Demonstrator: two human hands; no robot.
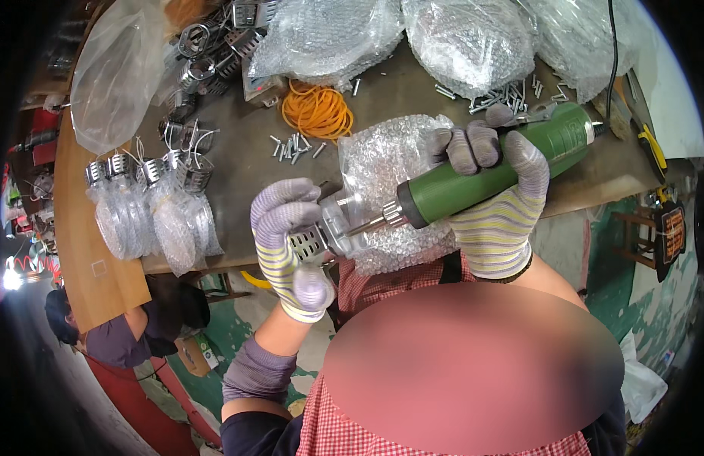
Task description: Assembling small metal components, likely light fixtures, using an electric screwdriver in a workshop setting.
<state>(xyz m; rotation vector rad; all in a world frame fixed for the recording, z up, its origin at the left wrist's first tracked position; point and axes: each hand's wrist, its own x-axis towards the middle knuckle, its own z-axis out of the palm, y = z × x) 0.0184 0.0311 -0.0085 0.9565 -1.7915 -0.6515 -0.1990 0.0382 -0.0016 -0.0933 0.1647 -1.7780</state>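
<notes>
In my gloved right hand [492, 178] is a green electric screwdriver [466, 186], its fingers wrapped round the body and a lever on top. The tool lies slantwise, its bit pointing left and slightly down. My left hand [287, 243], in a striped glove, grips a slotted metal bracket [310, 242] with a clear plastic or glass-like part beside it. The bit's tip meets the bracket; the exact contact spot is too small to make out. Beneath both hands lies a bubble-wrapped bundle [390, 163] at the table's near edge.
Loose screws [296, 146] lie beside orange rubber bands [316, 111]; more screws [511, 95] are at the right. Bubble-wrapped bundles [469, 45] line the back. Wrapped pieces with metal brackets [150, 171] stand at left. Yellow-handled pliers [653, 148] lie far right. Another person [124, 334] sits at lower left.
</notes>
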